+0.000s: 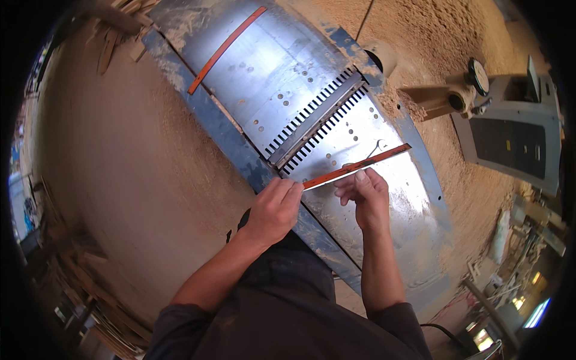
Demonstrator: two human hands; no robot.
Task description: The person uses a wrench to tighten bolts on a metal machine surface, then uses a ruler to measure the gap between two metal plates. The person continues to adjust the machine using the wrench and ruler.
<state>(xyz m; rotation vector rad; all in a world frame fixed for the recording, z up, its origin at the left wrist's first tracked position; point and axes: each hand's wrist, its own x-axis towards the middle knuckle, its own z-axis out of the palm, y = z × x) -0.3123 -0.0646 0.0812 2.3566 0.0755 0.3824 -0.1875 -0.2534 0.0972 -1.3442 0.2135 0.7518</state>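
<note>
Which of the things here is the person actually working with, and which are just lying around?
In use:
- thin reddish wood strip, held by the left hand and right hand
- metal machine table with the slotted gap beneath it

Lying about:
- second reddish strip farther along the table
- sawdust floor
- wood offcuts
- grey cabinet

The long thin reddish-brown wooden strip (pixel 357 166) looks smooth, with a pale glossy sheen at its near end. Beneath it, the grey sheet-metal machine table (pixel 282 66) is bare, scuffed and dully reflective; the table's blue painted edge rail (pixel 240 150) is worn and dusty. Beside the table, the matt sawdust-covered floor (pixel 120 156) looks rough.
</note>
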